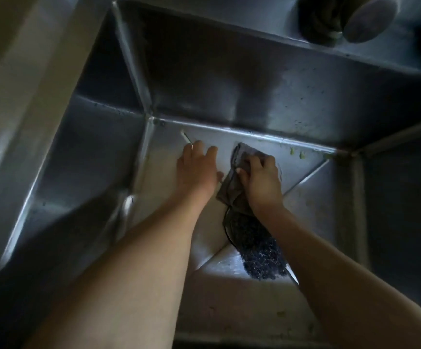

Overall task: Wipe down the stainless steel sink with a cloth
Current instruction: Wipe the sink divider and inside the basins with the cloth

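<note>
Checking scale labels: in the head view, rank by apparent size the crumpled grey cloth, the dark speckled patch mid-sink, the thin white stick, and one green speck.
Largest, too alike to split: crumpled grey cloth and dark speckled patch; right hand hides part of the cloth.
Then: thin white stick.
Smallest: green speck.

Deep stainless steel sink (229, 79), dim light, far wall spotted. Both bare forearms reach down to the floor. Right hand (261, 176) grips a dark cloth (239, 154), fingers curled over it, pressing it to the floor near the far wall. Left hand (196, 170) lies just beside it, fingers fairly straight on the steel, tips meeting a thin white stick (186, 139). Dark glittery scouring pad (257, 250) under the right wrist. Green scraps (297, 152) along the far seam.
</note>
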